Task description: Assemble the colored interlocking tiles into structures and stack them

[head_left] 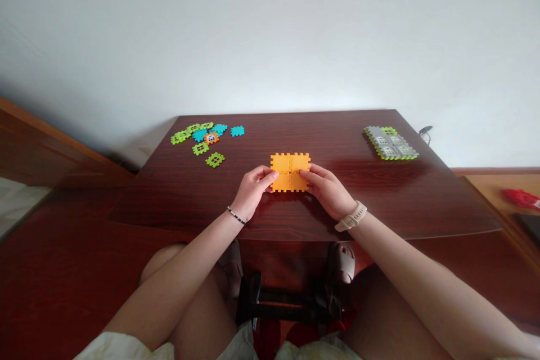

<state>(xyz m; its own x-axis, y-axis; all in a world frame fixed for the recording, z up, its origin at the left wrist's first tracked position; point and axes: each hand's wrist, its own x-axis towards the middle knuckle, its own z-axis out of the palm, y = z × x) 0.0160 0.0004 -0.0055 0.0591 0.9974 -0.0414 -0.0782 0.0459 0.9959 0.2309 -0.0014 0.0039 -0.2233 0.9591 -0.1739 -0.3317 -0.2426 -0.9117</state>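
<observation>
Head view. The left hand and the right hand hold between them a yellow-orange, notched-edge, square plastic panel composed of four smaller tiles set two by two, with a small opening at the common corner. The panel is centred before the person, above the near half of a dark reddish-brown wood-grain bench; whether its lower edge touches the surface cannot be told. The fingers of each hand pinch one side of the panel, the thumb lying on the face turned toward the viewer and the others mostly hidden behind. A dark beaded bracelet with light segments encircles the left wrist; a beige watch with a perforated strap encircles the right.

At the far left of the bench lies a loose group: light-green plastic tiles with window-like openings, bright-blue notched plastic tiles and one orange plastic tile with a white arched window. Several of these overlap or touch, while one blue tile lies apart on the right of the group. At the far right rests a flat assembly of grey and light-green notched plastic tiles, bearing white arched windows. A pale plain wall rises behind the bench.
</observation>
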